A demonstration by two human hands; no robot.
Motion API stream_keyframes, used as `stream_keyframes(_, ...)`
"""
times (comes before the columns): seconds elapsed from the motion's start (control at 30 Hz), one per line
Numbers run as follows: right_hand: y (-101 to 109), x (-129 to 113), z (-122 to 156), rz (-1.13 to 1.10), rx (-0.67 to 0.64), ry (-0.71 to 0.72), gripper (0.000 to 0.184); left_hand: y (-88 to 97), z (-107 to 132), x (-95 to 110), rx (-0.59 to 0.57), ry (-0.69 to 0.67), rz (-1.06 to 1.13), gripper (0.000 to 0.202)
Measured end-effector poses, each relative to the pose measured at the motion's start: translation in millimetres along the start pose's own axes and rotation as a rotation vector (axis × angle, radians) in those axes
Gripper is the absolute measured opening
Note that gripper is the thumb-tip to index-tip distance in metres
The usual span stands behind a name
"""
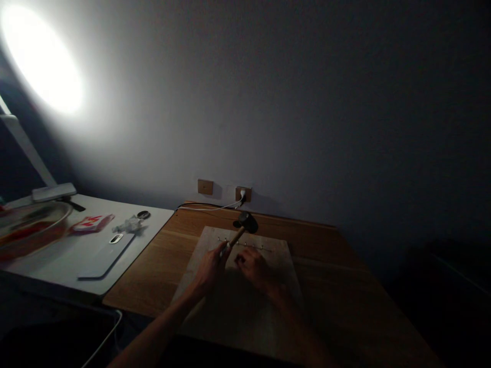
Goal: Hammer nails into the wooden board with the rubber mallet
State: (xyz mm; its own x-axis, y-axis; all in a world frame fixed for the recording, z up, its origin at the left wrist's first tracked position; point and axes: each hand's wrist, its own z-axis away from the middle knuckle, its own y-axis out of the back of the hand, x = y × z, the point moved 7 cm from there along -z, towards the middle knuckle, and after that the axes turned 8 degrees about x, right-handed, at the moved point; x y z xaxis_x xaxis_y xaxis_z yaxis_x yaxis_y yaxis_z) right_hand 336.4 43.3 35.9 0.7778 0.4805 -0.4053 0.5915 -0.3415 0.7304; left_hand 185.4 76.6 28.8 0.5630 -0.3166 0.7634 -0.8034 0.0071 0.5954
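On my feed: left hand [210,265] is wrapped round the handle of a mallet [247,223], fingers closed on it, dark head up and pointing away from me toward the wall. My read: that grip leaves the head free above the board and the knuckles out from under it. Handle's lower end is hidden by the fist.

Right hand [254,266] is low over the board [249,312], just beside the left, fingers curled in. Too dark to tell how far they're open or whether anything is pinched there. Placed that near the row of nails [245,244], it's probably for steadying or fine work.

Nails (could be screws, too small to tell) run in a line across the far part of the board, heads catching light. Spacing suggests they're set deliberately. The board lies flat on the wooden bench [153,278], presumably to spare the top from marks.

Off left, white bench [90,207] carries the side stuff: pale slab with oval window [105,258], red-and-white packet [92,223], crumpled clear plastic [128,225], clear bowl [63,219]. I'd guess it's parked there to leave both arms room. Lamp [42,59] sits on that side too, so the right hand gets the worst light.
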Motion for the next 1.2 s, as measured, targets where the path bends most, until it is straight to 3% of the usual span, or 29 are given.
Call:
stream_keyframes(0.07,-18.6,-35.5,11.9,0.095,-0.185,0.173,0.024,0.7,-2.2,-2.2,0.016,0.011,0.024,0.057)
stream_keyframes(0.13,-31.1,-54.0,22.5,0.212,-0.287,0.270,0.026,0.2,-3.5,-4.1,0.021,0.024,0.032,0.059)
stream_keyframes(0.23,-40.6,-62.0,29.8,0.338,-0.335,0.365,0.018,-0.1,-3.7,-6.5,0.034,0.038,0.027,0.060)
stream_keyframes(0.33,-38.1,-57.8,28.4,0.360,-0.298,0.445,0.016,-0.2,-3.1,-7.1,0.046,0.020,0.025,0.060)
stream_keyframes(0.43,-13.9,-28.7,18.0,0.247,-0.135,0.361,0.018,0.1,-2.5,-5.8,0.041,0.006,0.027,0.059)
stream_keyframes(0.5,15.5,14.9,9.8,0.107,0.067,0.136,0.024,1.6,-2.0,-3.7,0.039,0.013,0.017,0.058)
stream_keyframes(0.6,57.7,101.5,17.5,-0.087,0.413,-0.347,0.020,3.5,-0.7,0.6,0.023,0.030,-0.009,0.057)
stream_keyframes(0.7,69.3,145.3,30.4,-0.107,0.488,-0.456,0.038,2.4,0.6,0.7,-0.003,0.054,-0.041,0.057)
stream_keyframes(0.8,63.3,157.9,38.6,-0.131,0.472,-0.463,0.040,0.0,1.2,-1.6,-0.008,0.044,-0.059,0.057)
stream_keyframes(1.2,36.4,161.5,37.4,-0.172,0.342,-0.416,0.018,-1.2,0.9,4.4,-0.050,0.029,-0.081,0.058)
